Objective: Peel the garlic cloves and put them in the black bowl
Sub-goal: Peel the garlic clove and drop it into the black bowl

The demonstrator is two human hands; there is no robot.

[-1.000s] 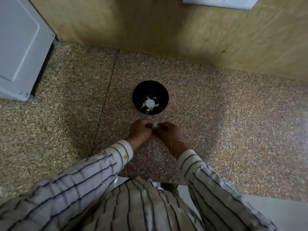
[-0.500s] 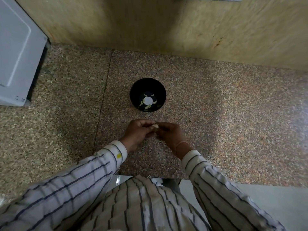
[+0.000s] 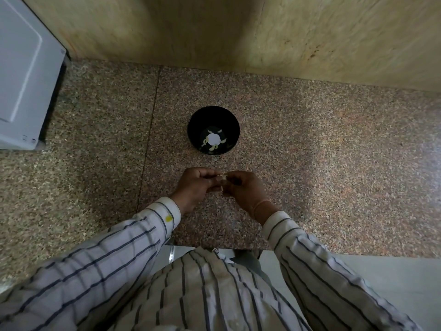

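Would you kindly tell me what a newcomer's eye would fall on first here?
Two hands meet at the centre of the speckled stone counter: the left hand and right hand both pinch a small garlic clove between their fingertips. Just beyond them stands the black bowl, with a few pale cloves at its bottom. A white appliance sits at the far left.

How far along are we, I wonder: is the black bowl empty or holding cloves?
Holding some, far from full: a few pale cloves lie on the bottom of the black bowl, its wall bare above.
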